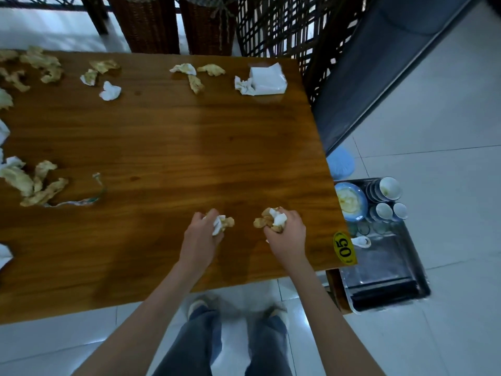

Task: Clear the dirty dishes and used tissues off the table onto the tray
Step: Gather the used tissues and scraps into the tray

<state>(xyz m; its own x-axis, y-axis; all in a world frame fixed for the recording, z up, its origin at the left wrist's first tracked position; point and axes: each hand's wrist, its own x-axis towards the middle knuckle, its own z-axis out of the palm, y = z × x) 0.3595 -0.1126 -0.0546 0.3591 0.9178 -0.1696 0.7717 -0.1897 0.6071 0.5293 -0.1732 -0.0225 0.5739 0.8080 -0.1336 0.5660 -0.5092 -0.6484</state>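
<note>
Both hands were over the near part of the table [162, 147]. The left hand [202, 237] was closed around one wad [221, 225] of tissues, and the right hand [286, 234] gripped a second wad [271, 219]. To the right, lower than the table, the tray [390, 270] held one plate [349, 202], one bowl stack [385, 189], two cups [391, 211] and one spoon [360, 242]. Farther away, many tissues lay at the left edge [35, 183], and one tissue pack [267, 78] lay at the far right corner.

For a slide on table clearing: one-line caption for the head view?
Left hand and right hand each grip crumpled stained tissues above the brown wooden table; dishes fill the metal tray.
</note>
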